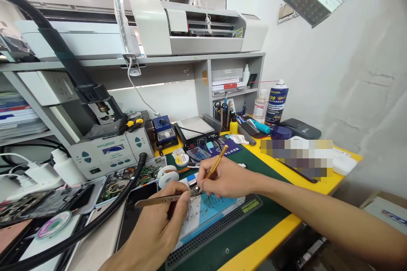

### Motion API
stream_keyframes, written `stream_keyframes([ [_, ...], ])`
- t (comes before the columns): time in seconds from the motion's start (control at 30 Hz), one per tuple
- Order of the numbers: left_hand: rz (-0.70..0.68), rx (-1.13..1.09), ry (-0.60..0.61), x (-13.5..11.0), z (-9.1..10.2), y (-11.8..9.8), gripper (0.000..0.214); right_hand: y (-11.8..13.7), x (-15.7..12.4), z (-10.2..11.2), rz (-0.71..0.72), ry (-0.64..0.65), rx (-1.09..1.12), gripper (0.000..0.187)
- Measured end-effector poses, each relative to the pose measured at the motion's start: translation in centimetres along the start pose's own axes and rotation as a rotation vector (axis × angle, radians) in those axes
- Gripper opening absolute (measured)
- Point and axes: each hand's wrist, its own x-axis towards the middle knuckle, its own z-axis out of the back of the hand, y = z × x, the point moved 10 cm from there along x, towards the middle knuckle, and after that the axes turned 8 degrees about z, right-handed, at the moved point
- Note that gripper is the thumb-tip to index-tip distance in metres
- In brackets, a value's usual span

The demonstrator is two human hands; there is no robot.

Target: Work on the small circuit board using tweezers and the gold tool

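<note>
My left hand (159, 224) is closed on silver tweezers (157, 201) that lie almost level, tips pointing right at a small circuit board (194, 190). My right hand (227, 178) pinches a thin gold-coloured tool (217, 161) like a pen, its lower end on the same board. The board rests on a white and blue holder (210, 209) on a dark green work mat (251, 220). Both hands meet over the board.
A soldering station (110, 154) and a black hose (104, 216) stand left, with phone parts and solder reels (168, 176) beside them. A blue power unit (164, 131), hot plate (195, 129), spray can (276, 102) and bottles sit behind. The yellow table edge (263, 247) runs front right.
</note>
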Motion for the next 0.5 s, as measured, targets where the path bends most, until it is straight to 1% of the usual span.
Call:
stream_keyframes([
  [0.07, -0.008, -0.003, -0.023, -0.1, 0.2, -0.2, 0.024, 0.0, 0.0, 0.0, 0.006, -0.001, 0.005, 0.005],
  [0.27, -0.046, -0.007, -0.03, 0.2, 0.3, -1.0, 0.022, -0.5, 0.1, -0.1, -0.025, -0.018, 0.05, 0.004],
  [0.5, -0.051, -0.032, -0.007, 0.0, 0.1, -1.0, 0.023, -0.7, 0.1, 0.2, -0.081, -0.022, 0.101, 0.004],
])
